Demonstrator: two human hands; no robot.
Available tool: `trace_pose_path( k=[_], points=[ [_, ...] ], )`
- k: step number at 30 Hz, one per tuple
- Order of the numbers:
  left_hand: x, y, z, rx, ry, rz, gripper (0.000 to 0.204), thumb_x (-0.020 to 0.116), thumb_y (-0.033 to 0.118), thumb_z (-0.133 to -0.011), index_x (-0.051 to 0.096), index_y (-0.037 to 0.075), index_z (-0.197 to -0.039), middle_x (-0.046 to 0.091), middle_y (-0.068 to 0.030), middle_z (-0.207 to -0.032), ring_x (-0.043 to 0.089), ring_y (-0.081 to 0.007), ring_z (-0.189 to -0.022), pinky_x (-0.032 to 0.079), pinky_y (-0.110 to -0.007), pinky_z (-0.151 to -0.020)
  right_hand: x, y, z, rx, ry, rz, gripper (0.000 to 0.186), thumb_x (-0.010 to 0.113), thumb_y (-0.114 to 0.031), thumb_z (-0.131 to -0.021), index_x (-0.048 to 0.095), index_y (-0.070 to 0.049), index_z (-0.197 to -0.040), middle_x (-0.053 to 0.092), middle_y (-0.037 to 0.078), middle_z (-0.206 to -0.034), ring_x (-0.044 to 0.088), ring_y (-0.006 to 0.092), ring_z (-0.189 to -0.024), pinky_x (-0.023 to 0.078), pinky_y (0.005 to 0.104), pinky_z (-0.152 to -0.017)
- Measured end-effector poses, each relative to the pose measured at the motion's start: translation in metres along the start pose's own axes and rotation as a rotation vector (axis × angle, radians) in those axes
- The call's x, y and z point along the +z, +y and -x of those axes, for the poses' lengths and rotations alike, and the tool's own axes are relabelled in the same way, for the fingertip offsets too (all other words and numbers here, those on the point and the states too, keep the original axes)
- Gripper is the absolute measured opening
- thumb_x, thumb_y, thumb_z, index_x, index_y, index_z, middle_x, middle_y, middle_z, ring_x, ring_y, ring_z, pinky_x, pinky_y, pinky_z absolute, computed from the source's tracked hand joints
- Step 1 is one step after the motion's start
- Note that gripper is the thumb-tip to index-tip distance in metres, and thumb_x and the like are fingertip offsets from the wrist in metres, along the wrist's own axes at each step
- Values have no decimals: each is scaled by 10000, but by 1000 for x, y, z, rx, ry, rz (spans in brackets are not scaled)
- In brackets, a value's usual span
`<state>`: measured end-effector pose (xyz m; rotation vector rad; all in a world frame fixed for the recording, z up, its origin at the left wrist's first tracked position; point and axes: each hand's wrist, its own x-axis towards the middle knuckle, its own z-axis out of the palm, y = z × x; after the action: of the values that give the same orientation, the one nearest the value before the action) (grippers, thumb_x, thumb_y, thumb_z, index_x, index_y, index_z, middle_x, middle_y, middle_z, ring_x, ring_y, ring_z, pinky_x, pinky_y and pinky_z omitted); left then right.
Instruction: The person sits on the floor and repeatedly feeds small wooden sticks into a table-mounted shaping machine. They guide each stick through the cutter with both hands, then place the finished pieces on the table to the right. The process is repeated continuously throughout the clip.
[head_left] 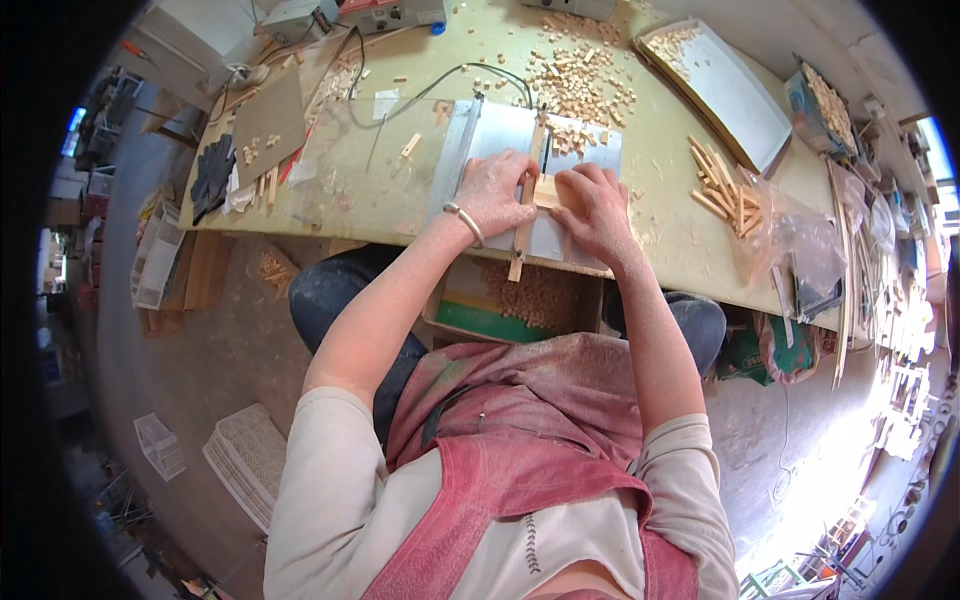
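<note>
A small light wood block [546, 192] lies on the metal saw table [497, 130] between my hands. My left hand [496, 190], with a bangle at its wrist, is closed on the block's left end, its fingers over a narrow wooden guide strip [518, 245] that runs front to back. My right hand [597, 208] is closed on the block's right end, thumb and fingers pressed to it. Just beyond the block a dark slot [545, 150] runs through the metal. Small cut wood pieces [580, 135] lie past my right hand.
Many small wood pieces [580, 75] cover the back of the bench. Wooden sticks [722, 190] and a metal-faced tray [720, 90] lie right. Gloves [212, 175] and a brown board [270, 120] lie left. Below the front edge, an open drawer [490, 318] holds pieces.
</note>
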<state>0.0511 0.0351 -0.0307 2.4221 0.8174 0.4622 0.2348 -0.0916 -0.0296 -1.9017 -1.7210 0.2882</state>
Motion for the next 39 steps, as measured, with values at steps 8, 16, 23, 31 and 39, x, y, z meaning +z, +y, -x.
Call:
trace_pose_path(
  k=[8,16,23,31,39],
  points=[
    [2,-8,-18,17,15,-3,408,782,233,-717,675,100,-1087,685,-60,-1008,691,-256,-957,516,-413,-886,1,9,-14,21,-8,7,513,843,-219,-823,695,-130,-1306,627,80,-1311,536,310,-1283,380,458,-1101],
    [2,-15,-32,10,-15,17,439,785,263,-696,676,110,-1093,679,-61,-1021,688,-248,-971,519,-412,-883,0,14,-25,32,-15,15,520,841,-226,-818,694,-129,-1308,630,72,-1321,539,305,-1286,382,466,-1098],
    [-4,-14,-40,-18,-69,-5,457,790,282,-693,673,136,-1110,673,-61,-1023,684,-255,-984,506,-414,-904,0,18,-33,27,2,4,519,841,-232,-815,700,-135,-1305,634,66,-1318,540,312,-1283,381,464,-1099],
    [-32,17,-1,18,-298,-198,399,759,404,-761,681,179,-1081,630,-69,-1211,589,-269,-1223,397,-466,-1056,-4,11,2,21,-13,16,519,842,-251,-818,698,-138,-1303,632,82,-1311,540,320,-1280,386,476,-1094],
    [-28,7,17,-71,-205,132,347,785,305,-809,687,119,-1085,645,-60,-1086,652,-234,-1046,441,-407,-1008,1,-16,30,-76,-8,-61,472,832,-201,-818,697,-132,-1265,633,88,-1269,549,334,-1233,414,479,-1063]
  ],
)
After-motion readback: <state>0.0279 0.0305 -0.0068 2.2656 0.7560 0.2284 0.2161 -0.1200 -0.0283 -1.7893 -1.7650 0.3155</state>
